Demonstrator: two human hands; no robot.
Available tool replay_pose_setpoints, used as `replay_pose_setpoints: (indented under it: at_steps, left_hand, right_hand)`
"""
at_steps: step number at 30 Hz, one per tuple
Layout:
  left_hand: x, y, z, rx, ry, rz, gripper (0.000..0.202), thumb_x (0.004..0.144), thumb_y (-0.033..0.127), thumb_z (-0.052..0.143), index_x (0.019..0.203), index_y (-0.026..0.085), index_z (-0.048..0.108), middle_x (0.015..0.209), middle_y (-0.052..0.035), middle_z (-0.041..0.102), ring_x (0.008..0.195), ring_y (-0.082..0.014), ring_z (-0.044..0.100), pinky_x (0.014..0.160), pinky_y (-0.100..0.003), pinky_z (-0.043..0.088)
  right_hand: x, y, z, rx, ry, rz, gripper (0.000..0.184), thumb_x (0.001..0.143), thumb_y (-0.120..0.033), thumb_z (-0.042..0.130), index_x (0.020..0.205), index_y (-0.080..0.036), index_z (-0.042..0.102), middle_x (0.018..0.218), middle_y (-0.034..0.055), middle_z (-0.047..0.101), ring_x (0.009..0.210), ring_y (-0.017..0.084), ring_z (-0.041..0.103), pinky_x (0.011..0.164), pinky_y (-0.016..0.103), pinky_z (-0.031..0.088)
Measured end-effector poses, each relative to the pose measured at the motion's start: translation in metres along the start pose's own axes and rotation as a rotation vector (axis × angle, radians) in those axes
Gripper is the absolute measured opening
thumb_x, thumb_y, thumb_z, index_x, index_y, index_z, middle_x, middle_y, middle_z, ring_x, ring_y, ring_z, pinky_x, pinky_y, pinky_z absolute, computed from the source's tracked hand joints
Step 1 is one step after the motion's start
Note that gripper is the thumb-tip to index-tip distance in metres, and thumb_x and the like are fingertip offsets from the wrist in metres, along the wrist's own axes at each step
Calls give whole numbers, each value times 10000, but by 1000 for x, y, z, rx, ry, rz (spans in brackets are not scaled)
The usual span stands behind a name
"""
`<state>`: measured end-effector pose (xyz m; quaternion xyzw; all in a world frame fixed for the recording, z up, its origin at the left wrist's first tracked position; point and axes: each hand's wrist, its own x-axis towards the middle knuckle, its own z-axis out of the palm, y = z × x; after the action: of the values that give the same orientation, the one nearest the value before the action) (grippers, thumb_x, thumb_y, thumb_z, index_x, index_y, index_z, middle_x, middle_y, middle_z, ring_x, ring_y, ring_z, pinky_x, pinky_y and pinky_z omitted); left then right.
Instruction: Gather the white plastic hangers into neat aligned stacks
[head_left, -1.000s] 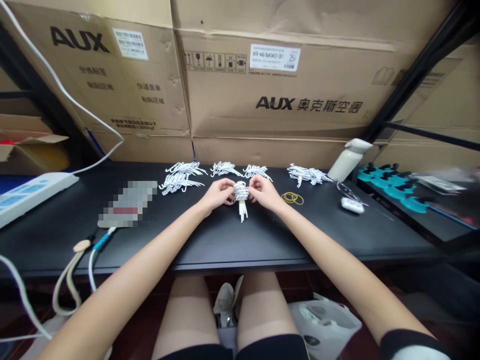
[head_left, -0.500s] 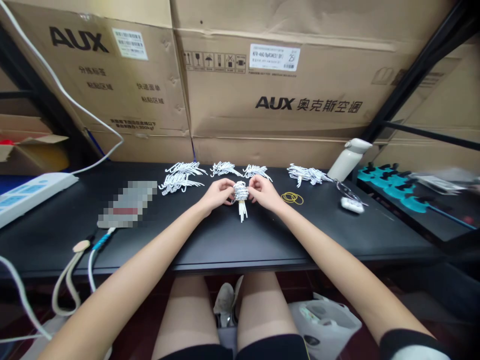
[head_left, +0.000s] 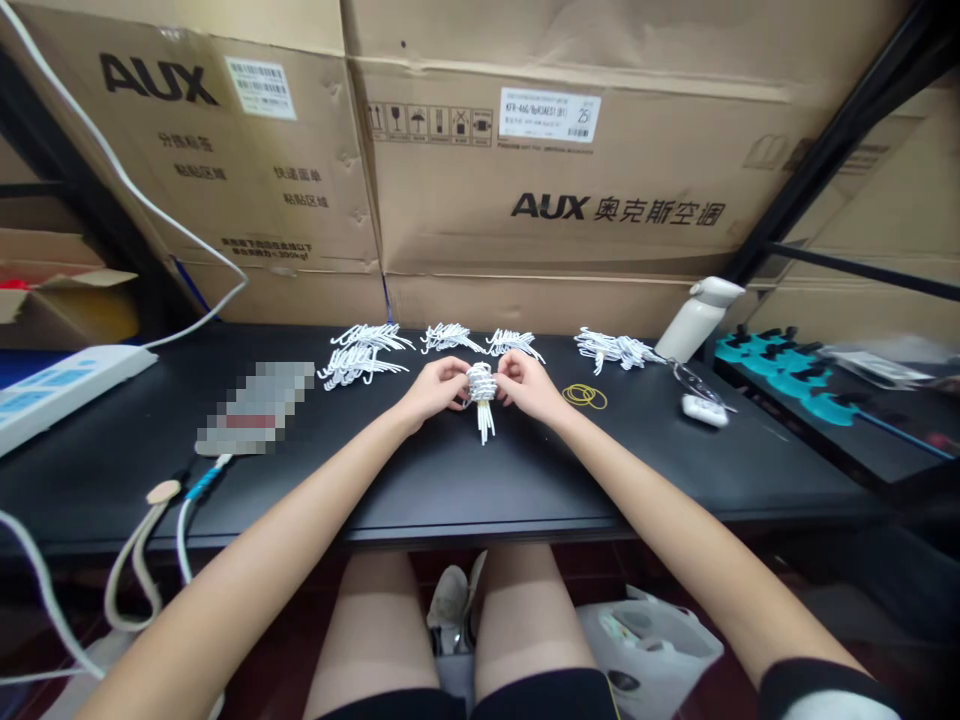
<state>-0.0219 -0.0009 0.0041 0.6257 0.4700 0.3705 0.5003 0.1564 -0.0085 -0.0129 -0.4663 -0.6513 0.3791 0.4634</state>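
Observation:
Between my two hands is a bundle of white hooks (head_left: 482,385), with a yellowish band at its neck and straight ends pointing toward me. My left hand (head_left: 435,392) pinches its left side with thumb and fingers. On its right side, my right hand (head_left: 529,385) grips it the same way, fingers bent. Behind my hands lie similar white piles: a double one (head_left: 364,355) at left, a middle pile (head_left: 450,337) and another pile (head_left: 514,344). A further bundle (head_left: 615,348) rests at right. Yellow rubber bands (head_left: 584,397) lie beside my right wrist.
A white bottle (head_left: 697,320), scissors (head_left: 697,385) and a small white case (head_left: 705,411) are at right, near turquoise parts (head_left: 795,380). At left are a blurred-out phone-like device (head_left: 259,405) with a cable and a power strip (head_left: 67,390). Cardboard boxes (head_left: 562,240) stand behind the black table (head_left: 480,500).

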Motion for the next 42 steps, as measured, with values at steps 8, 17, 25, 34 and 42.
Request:
replay_pose_setpoints:
  at_steps: [8,17,25,34,42]
  left_hand:
    - [-1,1,0,-12,1,-3,122,744,153,578,860,143,614,692,-12,627,624,-116,602,531,-222,539]
    - [-1,2,1,-10,5,-1,110,762,140,556,858,141,608,690,-13,622,618,-113,597,519,-214,533]
    - [-1,0,1,-18,8,13,102,764,150,567,857,139,608,685,-15,622,613,-112,597,514,-213,537]
    - [0,-1,1,-18,14,15,100,754,146,573,846,145,611,681,-9,623,607,-111,600,510,-212,535]
    - [0,0,1,-39,21,18,87,750,152,585,833,144,609,678,-12,630,597,-114,607,502,-218,538]
  right_hand:
    - [-1,-1,1,12,13,-13,125,700,-220,572,727,-205,451,585,-49,547,512,122,593,430,211,472]
    - [0,-1,1,31,27,-6,136,682,-216,587,715,-205,456,575,-45,553,504,128,594,427,223,482]
    - [0,0,1,36,40,-8,144,675,-217,605,715,-203,467,571,-43,561,503,130,600,435,227,490]
    - [0,-1,1,48,43,-11,152,669,-220,613,719,-201,470,574,-43,565,500,129,602,439,228,491]
    - [0,-3,2,87,64,9,150,665,-203,622,695,-202,475,545,-43,564,488,128,595,432,228,489]
